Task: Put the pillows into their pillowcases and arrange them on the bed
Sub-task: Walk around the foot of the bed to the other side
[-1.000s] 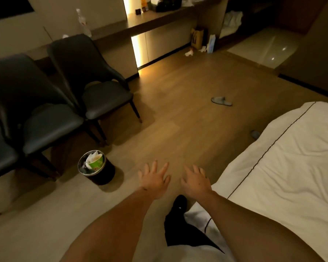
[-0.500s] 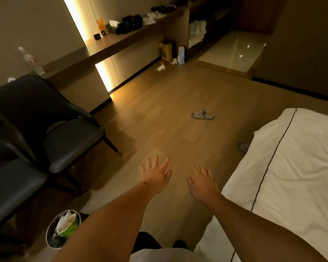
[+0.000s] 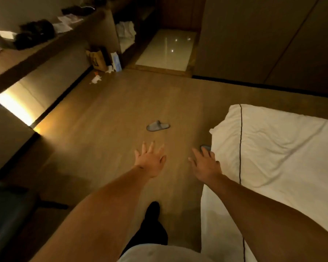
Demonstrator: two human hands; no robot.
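The bed (image 3: 284,154) fills the right side, covered by a white duvet with a thin dark piping line. No pillow or pillowcase is in view. My left hand (image 3: 150,161) is stretched out over the wooden floor, palm down, fingers spread, holding nothing. My right hand (image 3: 204,165) is also spread and empty, just left of the bed's near corner, apart from the duvet.
A grey slipper (image 3: 158,126) lies on the floor ahead; a second slipper (image 3: 205,147) peeks out by the bed corner. A long shelf-desk (image 3: 36,52) with clutter runs along the left wall. Bags (image 3: 98,59) stand by its end. A dark chair (image 3: 6,210) sits at lower left.
The view has swung right and forward along the bed: the chairs and the bin have slid out of frame on the left. Both hands stay spread and empty in front of me.
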